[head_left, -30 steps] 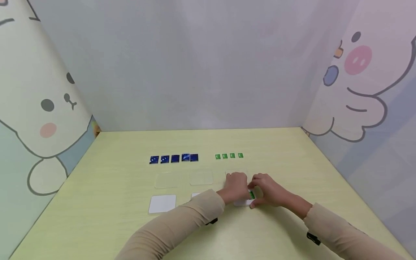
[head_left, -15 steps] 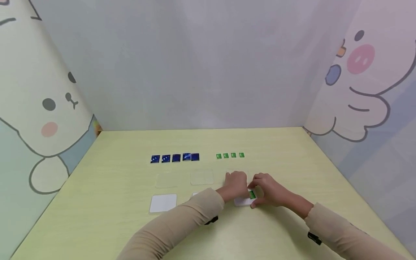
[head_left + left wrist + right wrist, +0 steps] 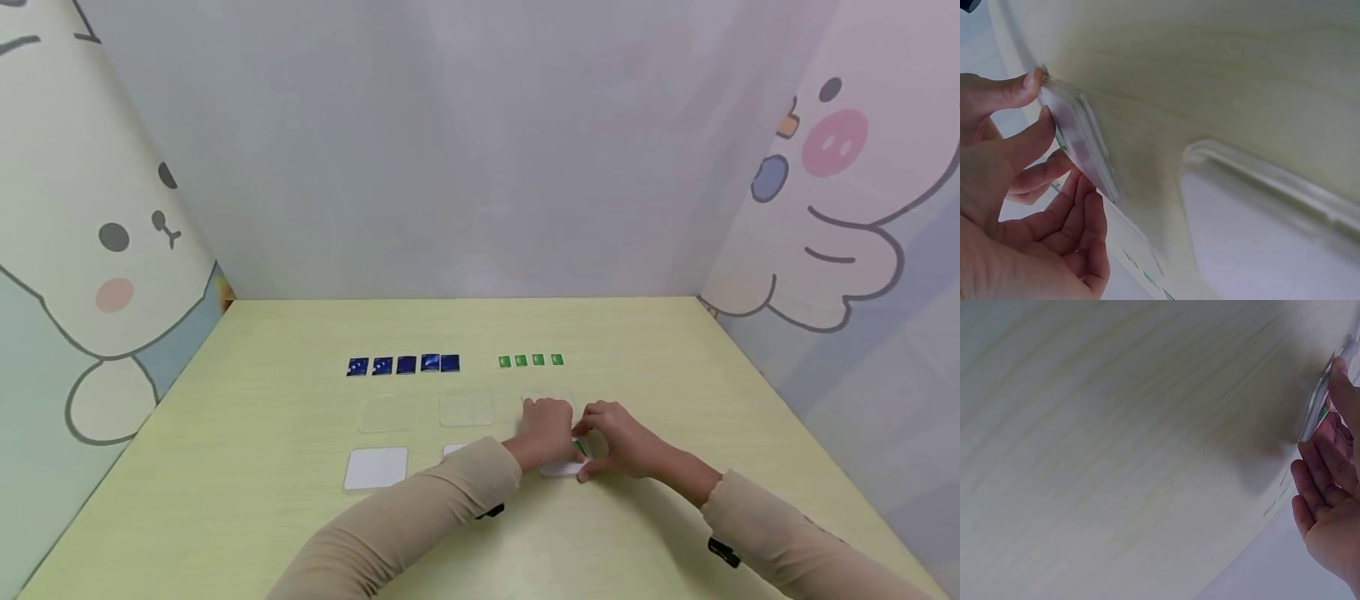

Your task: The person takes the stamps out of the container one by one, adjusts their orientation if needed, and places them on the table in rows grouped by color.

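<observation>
A flat white box with a clear rim (image 3: pixel 558 470) lies in front of both hands. My right hand (image 3: pixel 628 442) holds it by its right end, thumb on the near edge and fingers at the far edge. A small green card (image 3: pixel 577 446) is on the white face, mostly covered. My left hand (image 3: pixel 546 429) is over the box. In the left wrist view its thumb rests on the white face (image 3: pixel 1087 142) beside the green bit, other fingers curled by the far edge. Whether those fingers pinch anything is hidden.
Behind, a row of dark blue cards (image 3: pixel 406 365) and a row of small green cards (image 3: pixel 521 361) lie on the table (image 3: pixel 262 400). Clear lids (image 3: pixel 466 409) lie nearer. Another white box (image 3: pixel 377 468) is at left; one more is partly behind the left sleeve (image 3: pixel 420 500).
The left thumb has slid right over the green card, covering more of it. Both hands otherwise stay in place at the white box.
</observation>
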The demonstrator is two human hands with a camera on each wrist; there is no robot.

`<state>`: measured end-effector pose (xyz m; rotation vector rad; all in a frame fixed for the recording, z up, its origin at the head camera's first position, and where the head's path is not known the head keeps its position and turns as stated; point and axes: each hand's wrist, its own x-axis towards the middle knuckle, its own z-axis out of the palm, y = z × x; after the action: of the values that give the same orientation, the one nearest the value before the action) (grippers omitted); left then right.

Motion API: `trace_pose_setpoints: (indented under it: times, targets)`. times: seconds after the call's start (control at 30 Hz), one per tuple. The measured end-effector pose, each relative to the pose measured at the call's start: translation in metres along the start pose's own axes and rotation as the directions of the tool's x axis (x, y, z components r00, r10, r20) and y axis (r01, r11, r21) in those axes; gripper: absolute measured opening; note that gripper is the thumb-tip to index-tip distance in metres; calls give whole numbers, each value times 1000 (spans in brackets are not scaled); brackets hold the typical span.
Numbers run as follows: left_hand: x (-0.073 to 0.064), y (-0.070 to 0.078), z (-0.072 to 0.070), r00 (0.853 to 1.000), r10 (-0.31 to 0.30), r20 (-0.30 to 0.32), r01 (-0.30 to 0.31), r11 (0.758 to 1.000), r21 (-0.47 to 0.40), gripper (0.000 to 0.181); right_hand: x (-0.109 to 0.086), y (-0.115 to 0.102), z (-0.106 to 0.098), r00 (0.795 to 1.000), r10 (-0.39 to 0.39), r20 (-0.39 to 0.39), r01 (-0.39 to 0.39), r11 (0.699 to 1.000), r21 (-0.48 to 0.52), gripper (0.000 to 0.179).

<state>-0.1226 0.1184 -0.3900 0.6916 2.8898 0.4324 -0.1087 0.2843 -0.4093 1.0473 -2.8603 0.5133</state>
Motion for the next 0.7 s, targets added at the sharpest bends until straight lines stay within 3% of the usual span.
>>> trace_pose_setpoints:
  times: [0.7]
  targets:
    - [11, -11, -3, 998, -19, 63, 28, 989, -142, 26, 1, -2, -1, 1000, 16, 14, -16, 1000, -9, 53]
